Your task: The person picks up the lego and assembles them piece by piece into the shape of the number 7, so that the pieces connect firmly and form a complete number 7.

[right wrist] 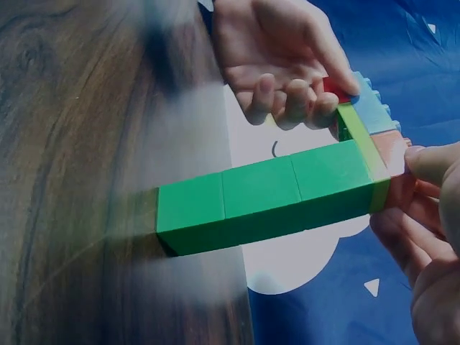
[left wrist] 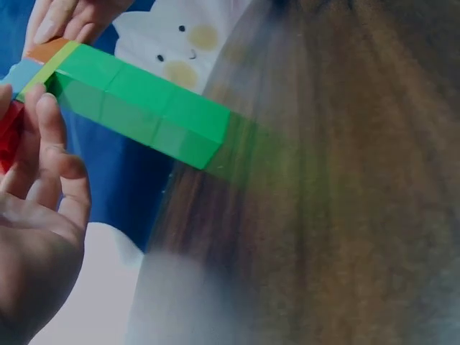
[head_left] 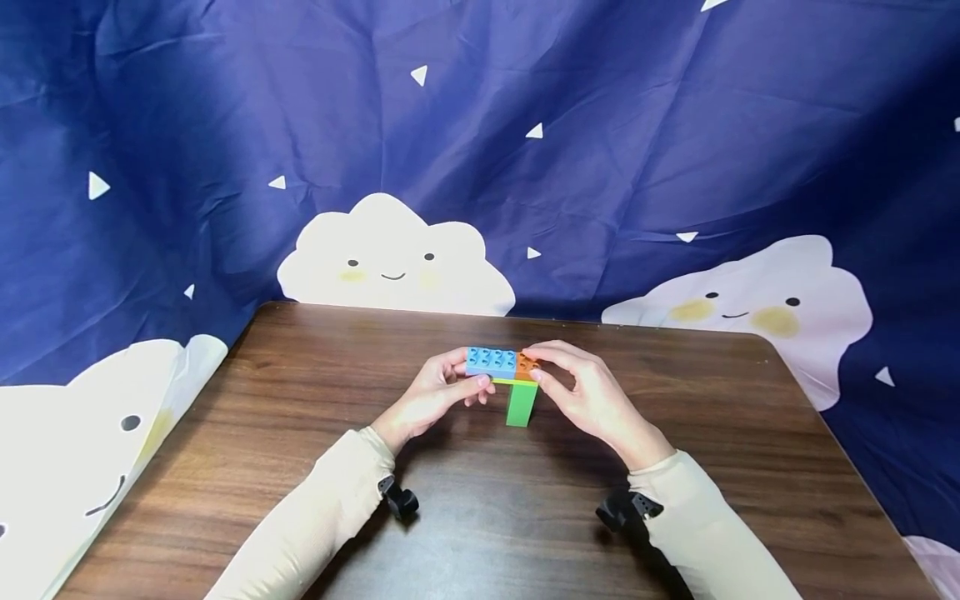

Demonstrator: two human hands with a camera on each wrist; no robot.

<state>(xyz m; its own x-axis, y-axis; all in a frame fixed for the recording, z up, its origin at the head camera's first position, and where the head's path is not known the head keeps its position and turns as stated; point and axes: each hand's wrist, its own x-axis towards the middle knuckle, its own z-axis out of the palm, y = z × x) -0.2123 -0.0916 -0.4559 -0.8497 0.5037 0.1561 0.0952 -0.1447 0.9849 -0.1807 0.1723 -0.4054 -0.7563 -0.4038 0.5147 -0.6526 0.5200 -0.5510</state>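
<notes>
A column of green toy bricks (right wrist: pixel 259 190) stands upright on the table with a thin yellow-green plate (right wrist: pixel 363 140) across its top. On that plate lie a blue brick (head_left: pixel 491 360) at the left and an orange brick (head_left: pixel 527 365) at the right, studs up. Under the blue end is a red brick (left wrist: pixel 10 136), partly hidden by fingers. My left hand (head_left: pixel 435 392) grips the left end, thumb at the front by the blue and red bricks. The orange brick is pinched between thumb and fingers of my right hand (head_left: pixel 588 390).
The brown wooden table (head_left: pixel 480 517) extends around the structure. Behind it hangs a dark blue cloth (head_left: pixel 450 108) printed with smiling white clouds and small triangles. Black wrist straps with cameras sit at both cuffs.
</notes>
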